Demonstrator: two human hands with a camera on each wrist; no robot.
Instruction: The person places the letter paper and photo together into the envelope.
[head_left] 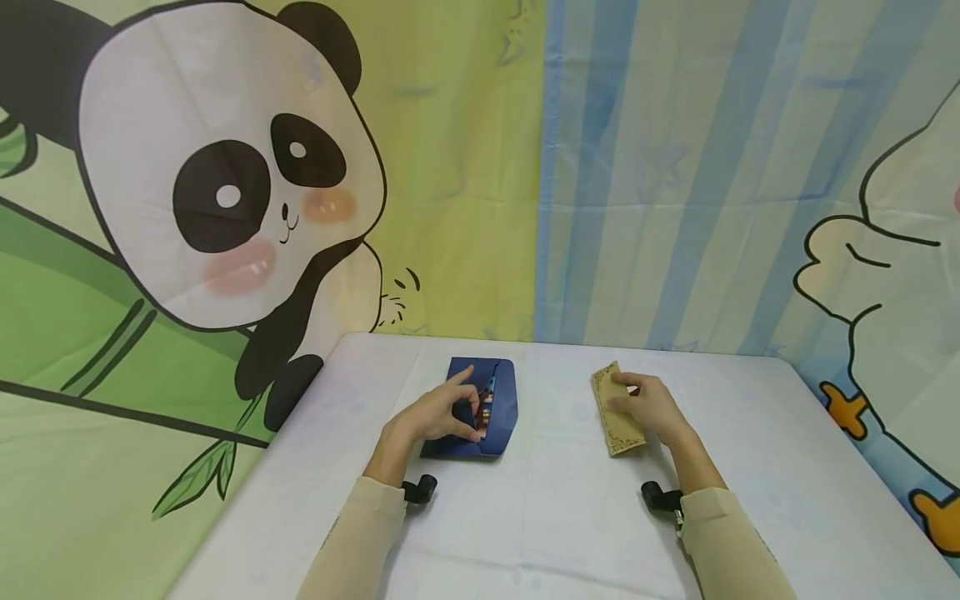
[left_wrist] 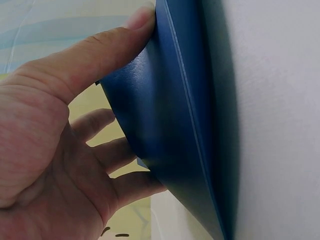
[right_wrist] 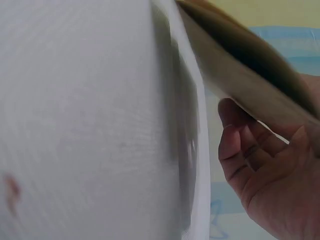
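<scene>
On the left half of the white table lies a dark blue envelope [head_left: 506, 408] with its pointed flap on the right. Through its mouth, small multicoloured contents [head_left: 487, 410] show. My left hand [head_left: 431, 415] grips the envelope by the mouth. In the left wrist view its thumb [left_wrist: 137, 20] lies on the blue edge, the other fingers bent behind. To the right, my right hand [head_left: 658, 410] holds a folded tan card [head_left: 621, 432] with a dark ornamental border, tilted above the table. In the right wrist view the card [right_wrist: 220, 65] shows parted halves, with curled fingers [right_wrist: 232, 145] below.
The white-covered table [head_left: 540, 517] ends at a back edge against hanging cloth. A panda print [head_left: 232, 167] is on the left cloth, a striped blue one [head_left: 675, 167] on the right. Black wrist cameras [head_left: 424, 489] sit at the cuffs of beige sleeves.
</scene>
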